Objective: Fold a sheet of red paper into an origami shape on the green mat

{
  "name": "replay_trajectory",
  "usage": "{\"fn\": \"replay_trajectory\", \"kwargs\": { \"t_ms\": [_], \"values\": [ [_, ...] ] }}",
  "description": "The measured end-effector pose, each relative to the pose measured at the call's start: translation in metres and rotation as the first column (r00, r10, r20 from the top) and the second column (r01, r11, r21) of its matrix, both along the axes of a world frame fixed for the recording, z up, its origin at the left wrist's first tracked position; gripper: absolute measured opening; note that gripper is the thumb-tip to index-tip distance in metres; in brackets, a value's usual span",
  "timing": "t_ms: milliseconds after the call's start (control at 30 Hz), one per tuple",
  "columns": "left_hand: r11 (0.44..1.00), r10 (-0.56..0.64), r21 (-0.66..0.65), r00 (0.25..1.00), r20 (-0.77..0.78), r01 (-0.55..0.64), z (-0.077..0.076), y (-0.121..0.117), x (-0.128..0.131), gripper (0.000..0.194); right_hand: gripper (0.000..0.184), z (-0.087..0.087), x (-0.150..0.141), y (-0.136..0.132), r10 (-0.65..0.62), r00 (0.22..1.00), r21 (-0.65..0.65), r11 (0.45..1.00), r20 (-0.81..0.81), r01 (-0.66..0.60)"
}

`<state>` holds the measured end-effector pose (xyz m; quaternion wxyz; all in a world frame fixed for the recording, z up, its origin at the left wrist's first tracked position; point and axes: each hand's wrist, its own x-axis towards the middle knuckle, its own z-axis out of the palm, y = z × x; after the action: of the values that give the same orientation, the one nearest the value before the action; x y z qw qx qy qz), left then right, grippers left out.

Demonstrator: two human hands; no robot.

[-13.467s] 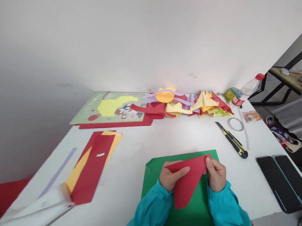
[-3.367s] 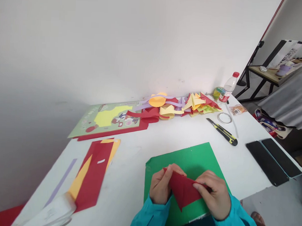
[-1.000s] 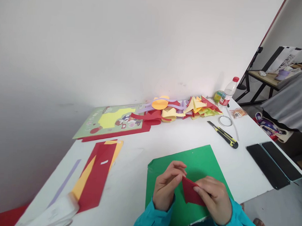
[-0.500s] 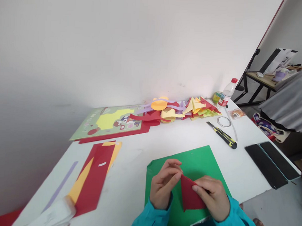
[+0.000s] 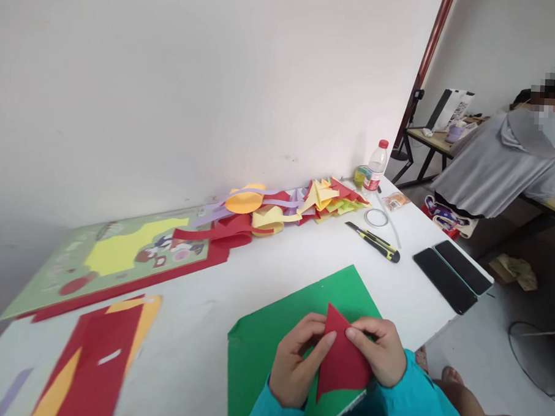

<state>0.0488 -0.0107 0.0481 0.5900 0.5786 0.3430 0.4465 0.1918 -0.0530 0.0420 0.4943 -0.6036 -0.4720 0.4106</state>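
Both hands hold a piece of folded red paper (image 5: 343, 361), its pointed corner facing away from me. My left hand (image 5: 298, 359) pinches its left edge between thumb and fingers. On the right edge, my right hand (image 5: 379, 350) grips it the same way, thumb on top. Beneath the hands lies a green sheet (image 5: 262, 342), its left corner creased. The folds on the underside of the red paper are hidden.
A utility knife (image 5: 374, 243), a tape roll (image 5: 377, 218) and two black phones (image 5: 446, 280) lie to the right. Folded paper shapes (image 5: 259, 213) and a bottle (image 5: 375, 166) line the wall. Red and orange strips (image 5: 98, 359) lie left. A person in grey (image 5: 500, 156) sits beyond.
My view has swung right, bringing the seated person into sight. My left hand, earlier with fingers lifted at the paper's corner, now pinches its left edge. The paper has turned, its tip pointing away.
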Motion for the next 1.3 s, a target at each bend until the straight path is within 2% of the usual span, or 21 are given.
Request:
{"fn": "replay_trajectory", "kwargs": {
  "t_ms": [67, 133, 300, 467, 567, 633, 700, 800, 900, 1000, 1100, 1167, 1233, 1300],
  "values": [
    [0.998, -0.065, -0.011, 0.998, -0.025, 0.064, -0.002, -0.001, 0.003, 0.017, 0.034, -0.004, 0.002, -0.002, -0.040, 0.999, -0.008, 0.999, -0.031, 0.040],
    [0.999, -0.040, -0.029, 0.999, -0.025, 0.040, -0.004, -0.002, 0.003, 0.022, 0.034, -0.004, 0.002, -0.002, -0.019, 0.999, -0.007, 1.000, -0.034, 0.019],
    [0.988, 0.148, -0.052, 0.989, 0.022, -0.146, 0.006, 0.000, -0.011, 0.022, 0.036, -0.002, 0.000, 0.002, 0.133, 0.990, 0.015, 0.991, 0.037, -0.133],
    [0.931, 0.361, -0.070, 0.932, 0.034, -0.358, 0.018, 0.006, -0.034, 0.018, 0.038, -0.011, 0.002, 0.004, 0.049, 0.999, 0.009, 0.999, -0.001, -0.049],
    [0.911, 0.409, -0.069, 0.911, 0.047, -0.406, 0.017, 0.006, -0.038, 0.018, 0.040, -0.013, 0.001, 0.006, 0.002, 0.998, 0.001, 1.000, -0.060, -0.002],
    [0.922, 0.385, -0.058, 0.921, 0.053, -0.382, 0.014, 0.005, -0.036, 0.020, 0.042, -0.012, -0.001, 0.009, -0.017, 0.999, 0.021, 1.000, -0.041, 0.018],
    [0.936, 0.351, -0.045, 0.935, 0.056, -0.348, 0.011, 0.004, -0.032, 0.021, 0.045, -0.011, -0.003, 0.011, 0.020, 1.000, 0.025, 1.000, -0.003, -0.020],
    [0.943, 0.332, -0.007, 0.942, 0.043, -0.332, 0.006, 0.003, -0.028, 0.020, 0.043, -0.011, -0.006, 0.011, 0.109, 0.994, -0.034, 0.993, -0.002, -0.109],
    [0.945, 0.327, -0.004, 0.945, 0.032, -0.327, 0.001, 0.003, -0.028, 0.024, 0.043, -0.017, -0.007, 0.009, 0.108, 0.994, -0.069, 0.992, -0.035, -0.110],
    [0.961, 0.278, -0.020, 0.960, 0.032, -0.277, 0.001, 0.003, -0.031, 0.026, 0.046, -0.025, -0.007, 0.009, 0.120, 0.984, -0.111, 0.985, -0.132, -0.135],
    [0.985, 0.169, 0.009, 0.984, 0.060, -0.170, 0.008, 0.005, -0.033, 0.024, 0.048, -0.032, -0.010, 0.010, 0.143, 0.941, -0.191, 0.959, -0.307, -0.208],
    [0.994, 0.105, 0.018, 0.988, 0.111, -0.108, 0.012, 0.005, -0.033, 0.025, 0.048, -0.033, -0.013, 0.010, 0.167, 0.923, -0.217, 0.943, -0.347, -0.252],
    [0.998, 0.054, 0.012, 0.983, 0.173, -0.057, 0.014, 0.005, -0.032, 0.023, 0.046, -0.031, -0.013, 0.011, 0.251, 0.936, -0.194, 0.933, -0.247, -0.302],
    [1.000, 0.017, 0.016, 0.980, 0.197, -0.021, 0.014, 0.004, -0.030, 0.020, 0.042, -0.024, -0.011, 0.012, 0.352, 0.934, -0.125, 0.926, -0.059, -0.357]
  ]
}}
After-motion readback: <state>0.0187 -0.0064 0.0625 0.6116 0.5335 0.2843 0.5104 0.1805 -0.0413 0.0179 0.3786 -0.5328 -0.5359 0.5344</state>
